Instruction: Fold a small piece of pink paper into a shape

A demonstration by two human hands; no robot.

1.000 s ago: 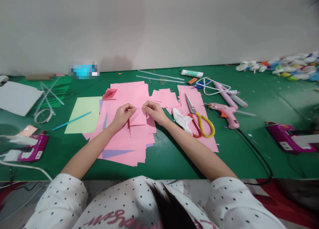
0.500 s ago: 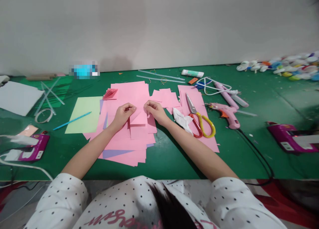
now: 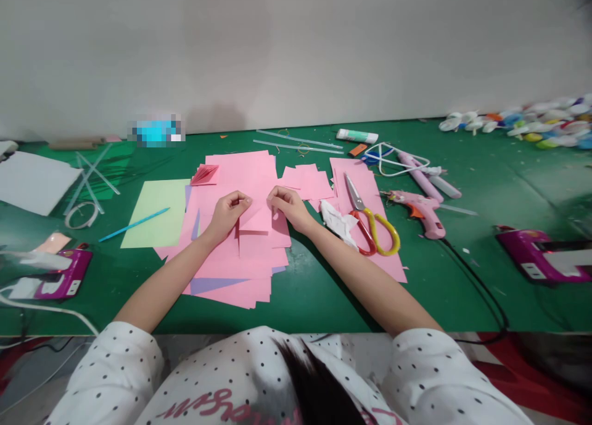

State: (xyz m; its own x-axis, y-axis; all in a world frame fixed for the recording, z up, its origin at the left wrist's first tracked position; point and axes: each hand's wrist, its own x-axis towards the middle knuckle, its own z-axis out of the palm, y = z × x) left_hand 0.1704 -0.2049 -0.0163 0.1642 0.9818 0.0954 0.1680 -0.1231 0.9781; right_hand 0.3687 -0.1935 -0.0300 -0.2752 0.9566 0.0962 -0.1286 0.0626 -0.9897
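A small pink paper piece (image 3: pixel 254 220) is held up between my two hands, its lower edge casting a shadow on the sheets below. My left hand (image 3: pixel 230 210) pinches it at the left, and my right hand (image 3: pixel 287 204) is closed at its right edge with the fingers curled. Under both hands lies an uneven stack of pink paper sheets (image 3: pixel 240 166), with some purple paper (image 3: pixel 210 285) poking out. A pleated pink paper piece (image 3: pixel 205 174) rests at the stack's upper left. Small pink squares (image 3: pixel 305 181) lie just beyond my right hand.
Scissors (image 3: pixel 370 218) and crumpled white tissue (image 3: pixel 338 221) lie on pink paper at the right, near a pink glue gun (image 3: pixel 420 212) with a black cord. A blue pencil (image 3: pixel 134 224) crosses a pale green sheet (image 3: pixel 160 197) at the left. Purple power strips (image 3: pixel 76 274) flank the table.
The small pink paper between my hands has shifted very slightly to the left. Both hands stay in almost the same place.
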